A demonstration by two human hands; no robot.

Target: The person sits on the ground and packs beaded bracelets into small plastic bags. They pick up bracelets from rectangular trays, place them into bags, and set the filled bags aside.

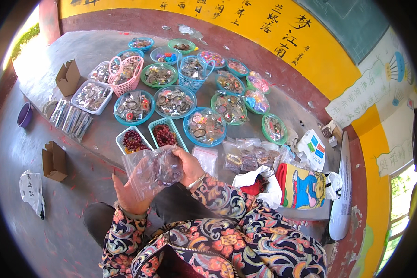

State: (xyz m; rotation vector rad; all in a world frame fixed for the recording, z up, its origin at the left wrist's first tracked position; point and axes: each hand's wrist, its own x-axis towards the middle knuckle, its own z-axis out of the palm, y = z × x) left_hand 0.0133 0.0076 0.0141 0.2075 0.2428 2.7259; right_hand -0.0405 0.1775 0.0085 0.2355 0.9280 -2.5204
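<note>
Both hands hold one clear plastic bag [150, 172] in front of the person's chest, just on the near side of the green basket of dark red beads [164, 134]. The left hand [129, 192] is under the bag; its fingers are closed on the lower edge of the plastic, with the thumb pointing up. The right hand [187, 167] clamps the right side of the bag, but most of its fingers are behind the plastic, so I cannot tell how they lie. Inside the bag there is a dark, round mass; the wrinkled plastic blurs it and its kind is not clear. A silver bangle [197, 181] sits on the right wrist.

Left of the green basket, touching it, stands a white basket [132, 140] with similar beads. Beyond the green basket many round bowls and a pink basket [125, 74] hold small packed items, too small to identify. To the right of the green basket lie flat clear packets [248, 157], partly overlapping. Further right a red and yellow cloth bag [301, 185] is partly covered by white plastic. Far left of the green basket, a purple bowl [24, 115] is cut by the dark rim of the view.
</note>
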